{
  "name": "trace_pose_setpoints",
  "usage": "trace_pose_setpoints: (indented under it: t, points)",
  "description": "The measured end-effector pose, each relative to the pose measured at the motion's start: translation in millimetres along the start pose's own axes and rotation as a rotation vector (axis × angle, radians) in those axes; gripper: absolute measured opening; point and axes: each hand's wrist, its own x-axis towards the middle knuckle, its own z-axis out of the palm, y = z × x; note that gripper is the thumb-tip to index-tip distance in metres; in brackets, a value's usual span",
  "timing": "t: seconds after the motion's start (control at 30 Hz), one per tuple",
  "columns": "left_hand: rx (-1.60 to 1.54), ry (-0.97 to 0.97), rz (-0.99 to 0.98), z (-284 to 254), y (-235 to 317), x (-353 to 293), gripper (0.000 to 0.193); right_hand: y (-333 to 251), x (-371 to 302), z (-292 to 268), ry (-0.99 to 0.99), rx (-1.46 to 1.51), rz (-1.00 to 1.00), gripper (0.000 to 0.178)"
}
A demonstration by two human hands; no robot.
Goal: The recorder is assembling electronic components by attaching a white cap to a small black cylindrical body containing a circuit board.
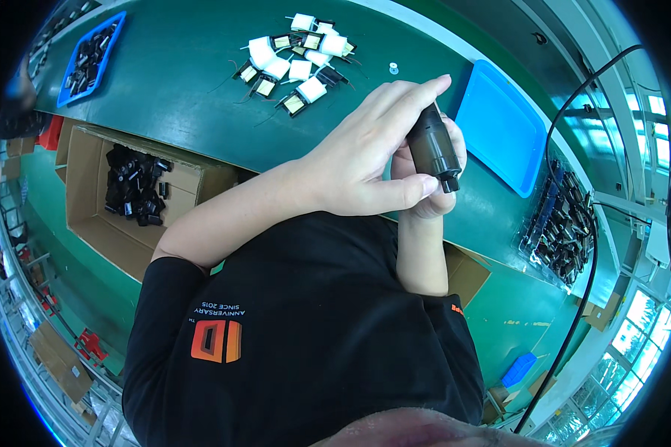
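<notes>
Both hands meet around a dark, translucent cylindrical housing (434, 143) with a narrow tip at its near end. My left hand (373, 160) lies along its left side, thumb against the tip end and fingers reaching over the far end. Partly hidden behind it, my right hand (429, 207) wraps the housing from below and the right. Beyond the hands, a loose heap of white and black parts (298, 71) with thin wires lies on the green tabletop (201, 82). A small white round piece (394, 68) sits close to my left fingers.
To the right are a flat blue tray (503, 127) and a clear bag of black parts (563, 227). A blue bin (89, 59) of dark parts stands far left. Below the table edge, a cardboard box (134, 238) holds black pieces. A black cable (590, 276) hangs at right.
</notes>
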Motion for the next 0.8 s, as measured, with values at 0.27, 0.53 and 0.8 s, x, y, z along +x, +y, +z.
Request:
trace_pose_setpoints:
  t: [0.27,0.53,0.8]
  points:
    - [-0.115,-0.035,-0.087,-3,-14,-2,0.086,-2,4,-6,-0.010,-0.102,0.076,0.065]
    - [0.175,-0.005,-0.201,-64,3,-37,0.081,-30,25,5,-0.030,-0.437,0.371,0.061]
    - [0.944,1.158,-0.518,-236,-60,-312,0.016,-36,204,-119,-0.007,-1.746,0.178,0.048]
